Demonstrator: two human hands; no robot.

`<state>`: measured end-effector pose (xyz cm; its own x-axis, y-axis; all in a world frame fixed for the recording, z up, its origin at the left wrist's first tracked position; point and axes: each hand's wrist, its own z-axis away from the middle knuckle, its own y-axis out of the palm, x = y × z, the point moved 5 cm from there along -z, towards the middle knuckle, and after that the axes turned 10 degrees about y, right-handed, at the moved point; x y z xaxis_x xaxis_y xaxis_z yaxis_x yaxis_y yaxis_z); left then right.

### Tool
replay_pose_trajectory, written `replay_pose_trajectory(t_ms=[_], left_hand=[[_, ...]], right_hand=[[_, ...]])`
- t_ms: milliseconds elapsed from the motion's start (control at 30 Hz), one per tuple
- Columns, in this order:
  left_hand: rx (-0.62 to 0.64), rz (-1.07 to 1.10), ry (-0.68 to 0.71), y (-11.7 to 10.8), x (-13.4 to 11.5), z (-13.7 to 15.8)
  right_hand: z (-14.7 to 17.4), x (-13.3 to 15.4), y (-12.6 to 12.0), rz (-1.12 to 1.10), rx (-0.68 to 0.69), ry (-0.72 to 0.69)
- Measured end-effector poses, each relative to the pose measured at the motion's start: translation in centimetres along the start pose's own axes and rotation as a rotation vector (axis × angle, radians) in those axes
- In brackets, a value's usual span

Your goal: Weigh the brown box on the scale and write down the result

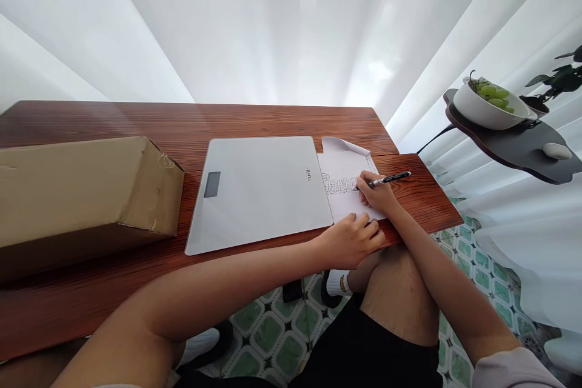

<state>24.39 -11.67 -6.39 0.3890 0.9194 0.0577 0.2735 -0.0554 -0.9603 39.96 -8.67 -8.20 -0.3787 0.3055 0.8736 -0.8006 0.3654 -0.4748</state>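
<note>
Your left hand (352, 241) lies nearest, at the front edge of the bench (425, 191), fingers loosely bent and a little spread, with nothing visible in its grasp. Just beyond it, your right hand (376, 195) grips a dark pen (393, 177) near its point, the barrel slanting up to the right; whether the tip touches cannot be made out.

To write cleanly, you would do well to press the near edge of the paper (346, 201) down with the left fingers (the sheet looks light enough to skid), rest the heel of the writing hand on it, and hold the pen lightly so the rows run straight.

The paper sits near the bench's right end, against the side of a flat pale slab (259, 194); you can't tell if it tucks underneath. It is white, bare along its near part, with tight rows of small dark marks across the middle, too small to read. Its far edge curls up and folds over.

To your left sits a cardboard box (82, 188); behind the bench hangs a white curtain (282, 30).
</note>
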Motion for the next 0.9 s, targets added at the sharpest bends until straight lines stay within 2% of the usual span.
replay_pose_trajectory(t_ms=[900], left_hand=[[0.007,0.025,-0.005,-0.01,0.02,-0.08]], right_hand=[[-0.13,0.25,0.04,-0.017,-0.029,0.004]])
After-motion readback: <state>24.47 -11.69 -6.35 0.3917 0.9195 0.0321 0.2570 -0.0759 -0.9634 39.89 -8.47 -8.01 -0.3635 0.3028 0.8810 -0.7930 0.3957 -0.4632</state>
